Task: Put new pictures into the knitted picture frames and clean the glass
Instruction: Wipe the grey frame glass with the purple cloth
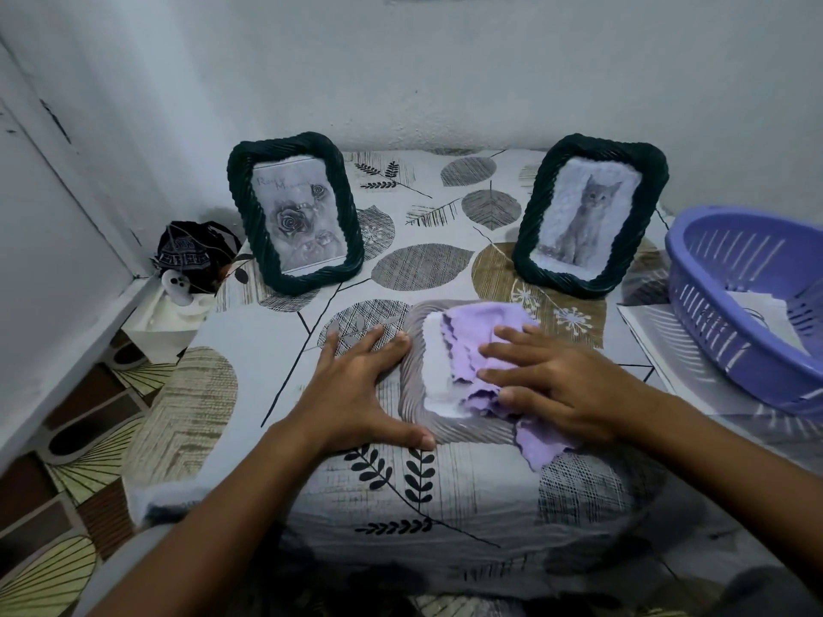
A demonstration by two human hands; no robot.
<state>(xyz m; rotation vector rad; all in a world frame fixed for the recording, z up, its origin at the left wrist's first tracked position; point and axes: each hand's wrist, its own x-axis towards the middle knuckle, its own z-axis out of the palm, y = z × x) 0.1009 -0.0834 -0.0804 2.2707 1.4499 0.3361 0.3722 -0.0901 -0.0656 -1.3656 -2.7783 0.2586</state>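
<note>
1. Grey knitted frame [412, 385]: flat on the patterned tablecloth [249, 331], glass up, near the front middle of the table.
2. Left hand [356, 385]: fingers straight and spread, palm down, pressed against the grey frame's left edge, thumb along its front corner; nothing held.
3. Right hand [547, 380]: fingers flat and extended, pressing a lilac cloth [472, 331] onto the glass; no curl round the cloth.
4. Lilac cloth: crumpled over the right part of the glass, one corner trailing over the frame's front edge.
5. Dark frame with roses picture [296, 211]: upright, back left.
6. Dark frame with cat picture [588, 211]: upright, back right, well apart from the first.
7. Purple basket [712, 305]: at the right edge, paper inside.
</note>
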